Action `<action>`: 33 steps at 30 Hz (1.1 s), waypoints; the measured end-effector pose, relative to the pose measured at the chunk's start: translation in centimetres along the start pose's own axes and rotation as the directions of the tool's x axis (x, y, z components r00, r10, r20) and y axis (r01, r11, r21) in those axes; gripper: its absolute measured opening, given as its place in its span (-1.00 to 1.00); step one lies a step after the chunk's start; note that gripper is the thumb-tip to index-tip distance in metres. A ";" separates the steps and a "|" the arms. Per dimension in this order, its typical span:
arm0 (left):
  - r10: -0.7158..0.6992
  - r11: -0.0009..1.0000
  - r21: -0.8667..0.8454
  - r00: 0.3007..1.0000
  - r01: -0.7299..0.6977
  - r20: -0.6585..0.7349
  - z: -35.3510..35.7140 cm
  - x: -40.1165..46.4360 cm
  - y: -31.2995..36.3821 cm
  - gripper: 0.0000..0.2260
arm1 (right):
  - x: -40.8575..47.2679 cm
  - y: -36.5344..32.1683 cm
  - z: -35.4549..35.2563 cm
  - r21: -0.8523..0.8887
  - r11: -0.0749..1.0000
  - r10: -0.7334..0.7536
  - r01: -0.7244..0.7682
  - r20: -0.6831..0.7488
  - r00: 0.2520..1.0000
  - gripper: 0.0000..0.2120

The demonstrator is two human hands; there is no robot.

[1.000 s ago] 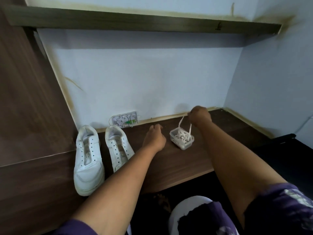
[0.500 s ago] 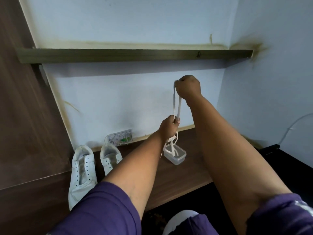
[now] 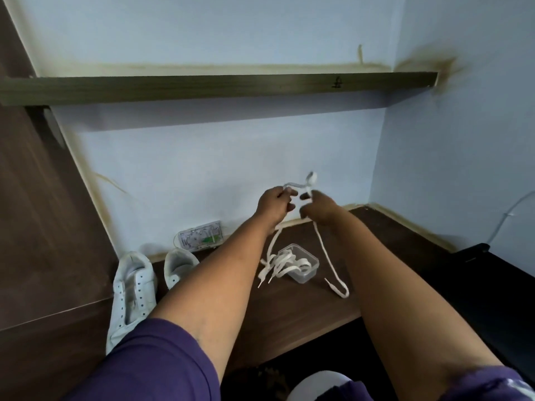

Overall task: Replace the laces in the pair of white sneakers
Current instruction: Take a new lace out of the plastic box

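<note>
Two white sneakers without laces stand on the brown desk at the left: one point(image 3: 131, 296) nearer the wooden panel, the other point(image 3: 178, 266) partly hidden by my left arm. A small clear plastic box point(image 3: 304, 270) holds a tangle of white laces point(image 3: 282, 266). My left hand point(image 3: 273, 205) and my right hand point(image 3: 318, 211) are raised close together above the box, both pinching one white lace point(image 3: 330, 264). It loops between them, and its end hangs down to the desk on the right.
A dark wooden shelf point(image 3: 220, 86) runs along the wall above. A wall socket plate point(image 3: 199, 235) sits behind the sneakers. A wooden panel point(image 3: 43, 227) closes the left side. A dark surface point(image 3: 492, 285) lies at the right, a white round object point(image 3: 315, 386) below.
My right hand has come down from high near the shelf to meet my left hand. The lace is pulled out of the box, and its end now trails on the desk.
</note>
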State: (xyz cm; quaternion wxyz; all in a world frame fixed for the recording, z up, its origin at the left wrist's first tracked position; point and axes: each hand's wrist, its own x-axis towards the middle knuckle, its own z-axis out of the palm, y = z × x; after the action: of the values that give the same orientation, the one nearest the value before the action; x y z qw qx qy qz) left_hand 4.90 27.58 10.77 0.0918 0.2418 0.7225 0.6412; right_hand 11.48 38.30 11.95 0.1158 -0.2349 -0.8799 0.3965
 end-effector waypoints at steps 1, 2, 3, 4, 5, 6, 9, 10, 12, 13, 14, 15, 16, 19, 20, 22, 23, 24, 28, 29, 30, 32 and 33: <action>0.009 0.995 -0.096 1.000 -0.008 0.014 0.3 0.0 1.0 -0.76 | -0.2 0.6 1.0 -0.045 0.999 0.006 -0.002 0.092 0.996 -0.53; 0.017 0.982 -0.187 0.999 -0.011 0.030 0.5 -0.1 2.0 -0.75 | -0.4 1.2 1.8 -0.126 0.992 0.022 -0.001 0.164 0.986 -0.50; 0.022 0.965 -0.263 0.999 -0.012 0.034 0.6 -0.3 2.9 -0.74 | -0.7 1.8 2.4 -0.253 0.968 0.064 -0.007 0.218 0.974 -0.52; 0.025 0.937 -0.350 0.999 -0.015 0.025 0.5 -0.6 3.8 -0.73 | -0.9 2.3 2.7 -0.402 0.916 0.112 -0.007 0.239 0.965 -0.59; 0.015 0.896 -0.444 1.000 -0.011 0.006 0.2 -0.9 4.5 -0.73 | -1.0 2.8 2.5 -0.530 0.848 0.159 -0.011 0.235 0.959 -0.66; -0.007 0.843 -0.537 1.000 0.000 -0.011 -0.2 -1.1 5.0 -0.74 | -1.1 3.0 2.2 -0.621 0.783 0.189 -0.009 0.225 0.956 -0.71; -0.109 0.778 -0.626 0.993 0.064 -0.034 -1.8 -1.4 5.3 -0.69 | -1.3 2.3 0.5 -0.687 0.726 0.175 0.030 0.227 0.958 -0.83; -0.156 0.800 -0.590 0.987 0.106 -0.035 -2.0 -1.7 5.0 -0.66 | -1.0 1.7 -0.1 -0.628 0.778 0.134 0.020 0.198 0.971 -0.82; -0.194 0.908 -0.382 0.981 0.171 -0.023 -1.8 -2.3 3.6 -0.64 | -0.4 0.0 -0.9 -0.190 0.980 0.081 -0.065 0.080 0.993 -0.84; -0.171 0.966 -0.196 0.985 0.167 -0.006 -1.6 -2.6 2.7 -0.63 | -0.5 -1.2 -1.1 0.075 0.995 0.064 -0.066 0.020 0.998 -0.89; -0.145 0.988 -0.048 0.989 0.146 0.030 -1.4 -3.0 1.8 -0.59 | -0.8 -2.5 -1.3 0.275 0.961 0.043 -0.040 -0.003 0.999 -0.92; -0.133 0.991 0.018 0.989 0.132 0.070 -1.4 -3.3 1.1 -0.57 | -1.1 -3.7 -1.3 0.383 0.924 0.007 0.000 -0.015 1.000 -0.90; -0.143 0.989 -0.010 0.983 0.145 0.111 -1.6 -3.7 0.5 -0.60 | -1.4 -4.6 -1.1 0.440 0.897 -0.041 0.043 -0.015 0.999 -0.88; -0.137 0.959 -0.214 0.964 0.187 0.226 -3.4 -4.4 0.3 -0.77 | -2.3 -5.9 -0.1 0.652 0.752 -0.180 0.093 0.068 0.981 -0.83; -0.137 0.962 -0.203 0.967 0.182 0.215 -4.0 -4.4 0.3 -0.77 | -2.1 -5.6 0.3 0.745 0.663 -0.221 0.071 0.105 0.970 -0.82; -0.140 0.976 -0.153 0.985 0.155 0.101 -5.3 -4.4 0.5 -0.78 | -1.4 -4.2 1.2 0.854 0.520 -0.235 -0.003 0.147 0.961 -0.79; -0.136 0.977 -0.163 0.990 0.139 0.029 -6.0 -4.4 1.0 -0.82 | -0.8 -3.2 2.0 0.828 0.561 -0.202 -0.006 0.144 0.969 -0.76; -0.129 0.971 -0.206 0.991 0.120 -0.032 -6.7 -4.4 1.5 -0.83 | -0.4 -2.1 2.9 0.700 0.714 -0.163 0.029 0.126 0.979 -0.72; -0.043 0.860 -0.510 0.991 -0.028 -0.128 -9.7 -4.8 4.1 -0.75 | -0.4 3.0 8.3 -0.584 0.781 -0.102 0.222 0.231 0.967 -0.41; -0.015 0.824 -0.562 0.989 -0.070 -0.145 -10.4 -4.9 4.4 -0.74 | -0.7 4.0 9.9 -0.739 0.603 -0.155 0.300 0.261 0.953 -0.31; 0.008 0.787 -0.608 0.987 -0.107 -0.162 -11.0 -4.9 4.7 -0.72 | -1.1 4.7 11.2 -0.805 0.461 -0.223 0.375 0.304 0.926 -0.24; 0.041 0.701 -0.693 0.980 -0.168 -0.196 -12.2 -5.1 5.0 -0.69 | -1.2 5.7 12.8 -0.827 0.358 -0.278 0.434 0.349 0.895 -0.19; 0.056 0.651 -0.734 0.977 -0.193 -0.207 -12.9 -5.1 5.1 -0.68 | -0.9 6.1 13.3 -0.826 0.369 -0.260 0.427 0.349 0.900 -0.20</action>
State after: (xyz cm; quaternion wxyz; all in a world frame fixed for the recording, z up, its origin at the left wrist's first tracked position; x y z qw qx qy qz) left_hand 4.78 14.18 16.94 0.0786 0.1773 0.3803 0.9043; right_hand 9.03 32.80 -1.40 -0.0150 -0.0386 -0.9896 -0.1377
